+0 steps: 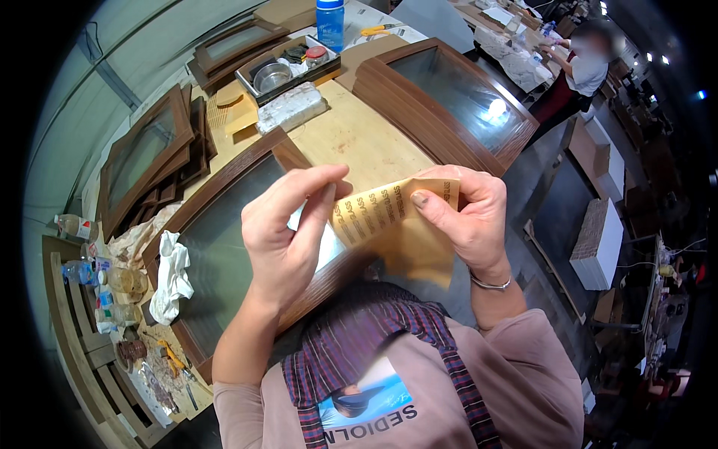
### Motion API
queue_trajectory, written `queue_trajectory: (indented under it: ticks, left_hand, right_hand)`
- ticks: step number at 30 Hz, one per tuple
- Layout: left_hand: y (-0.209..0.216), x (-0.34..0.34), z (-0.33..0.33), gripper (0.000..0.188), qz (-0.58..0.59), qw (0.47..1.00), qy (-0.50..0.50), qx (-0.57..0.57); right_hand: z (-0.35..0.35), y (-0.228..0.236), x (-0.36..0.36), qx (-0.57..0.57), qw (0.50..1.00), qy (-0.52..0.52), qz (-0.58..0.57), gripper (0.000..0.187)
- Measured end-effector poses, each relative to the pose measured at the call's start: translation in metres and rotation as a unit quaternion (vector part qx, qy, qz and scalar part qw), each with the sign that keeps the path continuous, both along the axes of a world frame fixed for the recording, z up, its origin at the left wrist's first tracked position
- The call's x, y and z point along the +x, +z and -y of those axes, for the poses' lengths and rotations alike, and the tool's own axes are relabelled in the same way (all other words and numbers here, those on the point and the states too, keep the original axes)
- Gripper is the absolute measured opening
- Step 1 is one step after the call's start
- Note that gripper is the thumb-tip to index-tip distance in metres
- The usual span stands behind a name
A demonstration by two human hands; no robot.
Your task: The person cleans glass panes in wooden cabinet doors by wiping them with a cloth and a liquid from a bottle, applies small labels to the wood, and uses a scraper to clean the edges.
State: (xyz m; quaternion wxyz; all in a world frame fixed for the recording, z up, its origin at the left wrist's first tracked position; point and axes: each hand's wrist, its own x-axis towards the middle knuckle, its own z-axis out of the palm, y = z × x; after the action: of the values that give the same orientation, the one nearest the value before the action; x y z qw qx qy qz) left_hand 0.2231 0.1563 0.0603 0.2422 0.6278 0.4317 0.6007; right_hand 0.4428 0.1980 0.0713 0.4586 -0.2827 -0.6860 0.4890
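Note:
A yellow-brown sheet of sandpaper (pixel 370 213), printed side up and bent, is held in front of my chest. My right hand (pixel 467 213) grips its right end, thumb on top and fingers behind. At the left edge of the sheet, my left hand (pixel 288 221) is curled with thumb and index finger close together at the corner. Part of the sheet hangs down below the right thumb. Beneath my hands lies a brown wooden frame with a glass panel (pixel 217 254). A crumpled white cloth (pixel 172 277) rests on its left side.
Stacked glazed frames (pixel 456 97) stand at the back right, with more frames (pixel 146 157) at the left. A tray (pixel 288 71), a whitish block (pixel 292 108) and a blue bottle (pixel 330 26) sit at the back. Several plastic bottles (pixel 123 282) line the left. Another person (pixel 587 71) works far right.

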Motion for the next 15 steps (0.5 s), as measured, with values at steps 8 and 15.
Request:
queue_trajectory:
  ticks: [8,15]
  left_hand:
    - [-0.005,-0.001,-0.012,0.017,-0.124,0.99,0.031,0.066]
    - [-0.018,0.016,-0.019,0.027,-0.273,0.947,0.107,0.131]
  right_hand:
    - [-0.004,-0.02,-0.006,-0.008,0.997,-0.06,0.046,0.018]
    - [-0.002,-0.025,-0.017,0.002,0.997,-0.032,0.077,0.018]
